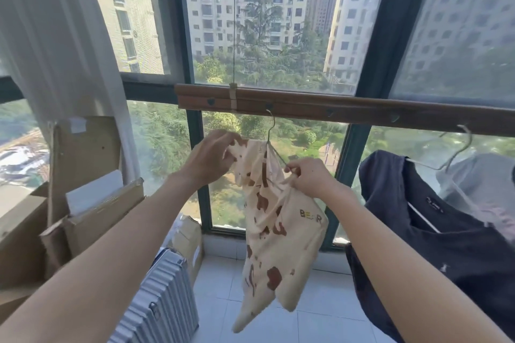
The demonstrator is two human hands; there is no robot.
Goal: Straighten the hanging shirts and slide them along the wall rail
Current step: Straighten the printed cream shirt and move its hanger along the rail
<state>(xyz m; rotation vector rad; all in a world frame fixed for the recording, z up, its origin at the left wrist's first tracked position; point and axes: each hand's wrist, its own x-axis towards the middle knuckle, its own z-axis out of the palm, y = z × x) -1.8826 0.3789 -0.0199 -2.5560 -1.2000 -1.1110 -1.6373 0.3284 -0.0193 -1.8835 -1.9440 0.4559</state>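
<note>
A small cream shirt [281, 231] with brown patches and the word BEAR hangs crookedly from a wire hanger [271, 131] hooked on the brown wooden rail [348, 113] in front of the window. My left hand [211, 157] pinches the shirt's upper left shoulder. My right hand [309, 177] pinches the fabric and the hanger's wire at the right shoulder. To the right, a dark navy shirt [418, 231] hangs on a second wire hanger [457, 153] from the same rail.
A white curtain [55, 50] hangs at the left above stacked cardboard boxes [83, 203]. A ribbed silver suitcase [161, 295] stands on the tiled floor below my left arm. A thin cord [234, 22] runs up from the rail.
</note>
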